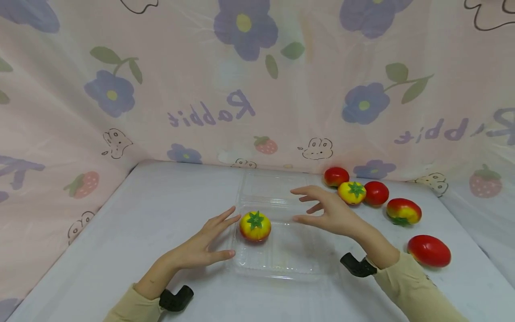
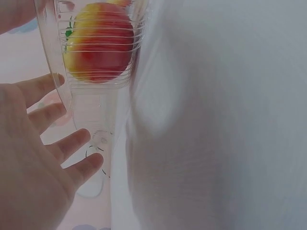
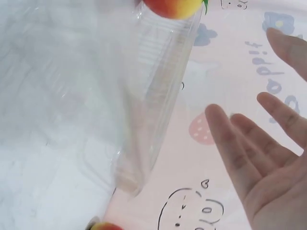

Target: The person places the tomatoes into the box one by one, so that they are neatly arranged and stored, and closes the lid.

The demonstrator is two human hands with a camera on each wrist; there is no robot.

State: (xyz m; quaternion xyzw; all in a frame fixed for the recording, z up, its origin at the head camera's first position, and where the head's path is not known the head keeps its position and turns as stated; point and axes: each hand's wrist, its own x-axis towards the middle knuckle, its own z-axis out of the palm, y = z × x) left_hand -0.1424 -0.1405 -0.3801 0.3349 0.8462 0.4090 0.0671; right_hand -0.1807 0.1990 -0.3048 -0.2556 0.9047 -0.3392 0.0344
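Observation:
A clear plastic clamshell box (image 1: 295, 250) lies unfolded on the table, its lid (image 1: 267, 183) laid back. In the left part of its base sits a yellow-and-red toy fruit (image 1: 255, 226), green leafy top upward; the left wrist view shows this fruit (image 2: 100, 43) through the ribbed wall. My left hand (image 1: 197, 250) is at the box's left side with fingers spread; whether the fingertips touch the rim, I cannot tell. Over the right side of the box hovers my right hand (image 1: 327, 212), its fingers loosely extended and nothing in them. The right wrist view shows that hand (image 3: 268, 167) apart from the box.
Several similar toy fruits lie to the right: a red one (image 1: 336, 177) at the back, a yellow one (image 1: 352, 192), another red one (image 1: 376, 193), a red-yellow one (image 1: 404, 211) and a nearer red one (image 1: 429, 251). A patterned curtain (image 1: 209, 80) hangs behind the white table (image 1: 161, 201).

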